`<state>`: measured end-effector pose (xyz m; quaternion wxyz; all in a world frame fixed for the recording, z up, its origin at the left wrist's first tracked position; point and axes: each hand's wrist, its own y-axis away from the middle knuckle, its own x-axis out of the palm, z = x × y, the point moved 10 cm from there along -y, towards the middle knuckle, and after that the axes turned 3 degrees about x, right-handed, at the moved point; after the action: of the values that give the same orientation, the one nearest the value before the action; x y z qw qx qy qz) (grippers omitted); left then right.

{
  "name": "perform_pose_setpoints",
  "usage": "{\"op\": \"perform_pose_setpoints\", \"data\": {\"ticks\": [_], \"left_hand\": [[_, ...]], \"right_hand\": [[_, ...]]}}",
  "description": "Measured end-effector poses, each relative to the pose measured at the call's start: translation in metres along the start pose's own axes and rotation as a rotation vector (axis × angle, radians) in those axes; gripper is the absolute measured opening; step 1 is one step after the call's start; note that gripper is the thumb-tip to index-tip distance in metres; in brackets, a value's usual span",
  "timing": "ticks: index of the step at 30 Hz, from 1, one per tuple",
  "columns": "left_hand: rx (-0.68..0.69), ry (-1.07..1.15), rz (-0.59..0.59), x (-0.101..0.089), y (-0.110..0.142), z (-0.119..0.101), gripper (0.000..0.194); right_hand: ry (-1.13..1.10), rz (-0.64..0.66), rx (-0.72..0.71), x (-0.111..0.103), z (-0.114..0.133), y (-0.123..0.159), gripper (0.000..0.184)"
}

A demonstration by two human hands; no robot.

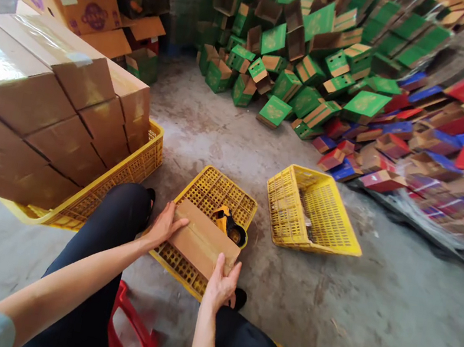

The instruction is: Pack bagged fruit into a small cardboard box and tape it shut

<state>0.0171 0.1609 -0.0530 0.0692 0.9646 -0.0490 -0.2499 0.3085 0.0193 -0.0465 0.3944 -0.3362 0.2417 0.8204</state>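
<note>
Your left hand [166, 226] and right hand [221, 286] grip a taped cardboard box [203, 237], one at each end.
Box is over a yellow crate [207, 184], grid face up; can't tell if touching. Tape dispenser [226, 218] on that crate, just beyond your right hand. Stacked cartons [67, 138] left of your hands, second yellow crate [332, 215] off to the right, green boxes [274, 110] heaped well ahead.

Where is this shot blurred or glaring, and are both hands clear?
Head view: glare whitens the stacked cartons at left; head view: streaky blur smears red and blue boxes at right; head view: left hand, right hand and the cardboard box between them look fairly sharp.
</note>
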Motion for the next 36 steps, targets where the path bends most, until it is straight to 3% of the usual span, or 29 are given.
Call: {"op": "perform_pose_setpoints", "data": {"ticks": [7, 12, 18, 28, 36], "left_hand": [[-0.051, 0.289, -0.022, 0.007, -0.007, 0.012, 0.072], [-0.106, 0.502, 0.126, 0.027, -0.012, 0.022, 0.072], [-0.103, 0.41, 0.106, 0.019, -0.011, 0.027, 0.071], [-0.067, 0.394, 0.08, 0.013, -0.01, 0.016, 0.07], [-0.019, 0.411, 0.089, -0.006, 0.01, 0.007, 0.059]], "right_hand": [[0.019, 0.113, 0.048, 0.007, 0.006, 0.005, 0.09], [-0.021, 0.119, 0.022, 0.003, 0.008, 0.005, 0.089], [0.004, 0.082, 0.022, 0.001, 0.001, 0.004, 0.088], [-0.059, 0.12, 0.088, 0.009, -0.004, -0.002, 0.085], [-0.08, 0.039, 0.008, -0.013, -0.007, 0.017, 0.078]]}}
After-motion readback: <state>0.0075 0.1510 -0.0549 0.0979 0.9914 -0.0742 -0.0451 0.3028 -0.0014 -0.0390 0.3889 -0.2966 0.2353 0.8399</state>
